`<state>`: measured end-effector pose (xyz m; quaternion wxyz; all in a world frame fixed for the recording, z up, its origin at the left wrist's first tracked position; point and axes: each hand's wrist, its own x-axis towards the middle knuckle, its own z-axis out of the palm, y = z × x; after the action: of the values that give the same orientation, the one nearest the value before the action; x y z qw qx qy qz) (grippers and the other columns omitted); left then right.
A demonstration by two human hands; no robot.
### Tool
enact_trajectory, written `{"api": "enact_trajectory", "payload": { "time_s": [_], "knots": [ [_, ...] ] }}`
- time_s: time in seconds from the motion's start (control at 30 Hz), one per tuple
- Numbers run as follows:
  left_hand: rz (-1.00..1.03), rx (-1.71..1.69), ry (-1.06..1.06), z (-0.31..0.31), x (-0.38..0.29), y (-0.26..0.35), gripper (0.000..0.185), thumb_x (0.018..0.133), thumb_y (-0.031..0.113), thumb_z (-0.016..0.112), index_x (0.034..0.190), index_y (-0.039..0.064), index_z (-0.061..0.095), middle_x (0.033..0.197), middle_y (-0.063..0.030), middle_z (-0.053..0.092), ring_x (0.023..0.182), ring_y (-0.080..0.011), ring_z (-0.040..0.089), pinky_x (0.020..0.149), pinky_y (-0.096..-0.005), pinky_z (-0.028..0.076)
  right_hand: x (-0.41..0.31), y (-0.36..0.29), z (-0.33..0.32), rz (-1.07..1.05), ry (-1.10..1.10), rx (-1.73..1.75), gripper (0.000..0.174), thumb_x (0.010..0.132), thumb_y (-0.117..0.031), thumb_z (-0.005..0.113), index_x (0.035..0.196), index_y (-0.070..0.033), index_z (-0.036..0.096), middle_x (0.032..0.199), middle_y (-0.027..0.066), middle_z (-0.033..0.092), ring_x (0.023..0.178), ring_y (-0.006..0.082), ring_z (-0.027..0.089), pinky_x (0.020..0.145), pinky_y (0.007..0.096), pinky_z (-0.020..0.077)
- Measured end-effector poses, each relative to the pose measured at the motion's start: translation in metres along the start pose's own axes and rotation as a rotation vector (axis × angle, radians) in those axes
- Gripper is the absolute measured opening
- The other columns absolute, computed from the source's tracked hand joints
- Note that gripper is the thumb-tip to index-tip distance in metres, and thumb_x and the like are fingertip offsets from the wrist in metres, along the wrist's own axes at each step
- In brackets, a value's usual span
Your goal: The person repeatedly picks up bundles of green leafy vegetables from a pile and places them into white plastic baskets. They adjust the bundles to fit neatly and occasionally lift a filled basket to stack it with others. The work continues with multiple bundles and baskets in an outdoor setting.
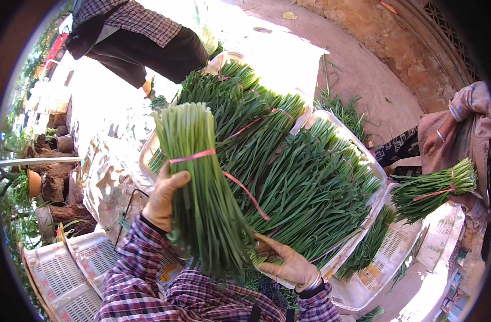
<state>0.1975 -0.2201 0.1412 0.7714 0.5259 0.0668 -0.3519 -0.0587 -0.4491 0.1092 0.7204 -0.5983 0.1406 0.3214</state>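
Observation:
My left hand [165,197] is closed round a thick bundle of garlic chives [193,173], held upright with its pale cut ends at the top. A pink tie [193,155] circles the bundle above my thumb, and a loose tail of it hangs to the right. My right hand [287,261] is beside the bundle's lower leafy end, fingers spread; whether its fingertips touch the leaves I cannot tell. Behind the bundle, white plastic crates [380,171] hold many more tied bundles of chives [309,193], laid leaf to leaf.
Stacked white crates [56,277] stand at the lower left, another crate with chives [382,257] at the lower right. A person in dark trousers [149,52] stands at the upper left. At the right, another person [450,129] is beside a tied bundle [438,189]. Loose leaves [346,112] litter the floor.

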Motion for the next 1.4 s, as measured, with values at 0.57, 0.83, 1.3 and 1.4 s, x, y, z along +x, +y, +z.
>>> {"api": "enact_trajectory", "payload": {
  "time_s": [0.57,0.83,1.3,1.4],
  "knots": [
    [0.25,1.909,0.19,0.092,0.33,-0.113,0.098,0.076,0.049,0.084,0.154,0.008,0.042,0.133,-0.013,0.059,0.123,-0.0297,0.06,0.097,-0.0424,0.051,0.027,0.113,0.045,0.346,0.274,0.485,0.071,0.098,-0.012,0.071,0.16,-0.01,0.036,0.132,0.0111,0.064,0.112,0.0178,0.063,0.099,0.0336,0.0533],
    [0.653,1.963,0.328,0.054,0.36,-0.162,0.095,0.075,0.051,0.084,0.149,0.009,0.043,0.126,-0.014,0.061,0.116,-0.0319,0.062,0.092,-0.0444,0.053,0.045,0.158,0.07,0.325,0.28,0.499,0.064,0.101,-0.012,0.067,0.158,-0.011,0.038,0.133,0.0126,0.06,0.114,0.0195,0.061,0.098,0.0339,0.0556],
    [1.045,1.428,-1.109,0.231,0.06,-0.304,0.057,0.077,0.016,0.081,0.133,0.014,0.067,0.141,-0.0076,0.062,0.142,-0.0308,0.049,0.121,-0.0519,0.029,-0.216,0.275,-0.058,-0.365,0.651,1.095,0.052,0.102,-0.027,0.062,0.142,0.006,0.053,0.089,0.0158,0.074,0.064,0.017,0.069,0.071,0.0274,0.0583],
    [0.922,1.344,-1.23,0.291,0.035,-0.404,0.065,0.083,0.029,0.079,0.144,0.017,0.058,0.15,-0.0056,0.054,0.149,-0.031,0.038,0.123,-0.0555,0.023,-0.235,0.358,-0.105,-0.376,1.065,1.073,0.056,0.098,-0.03,0.067,0.143,0.001,0.054,0.101,0.0128,0.075,0.083,0.0163,0.07,0.076,0.0273,0.0556]
  ]
}}
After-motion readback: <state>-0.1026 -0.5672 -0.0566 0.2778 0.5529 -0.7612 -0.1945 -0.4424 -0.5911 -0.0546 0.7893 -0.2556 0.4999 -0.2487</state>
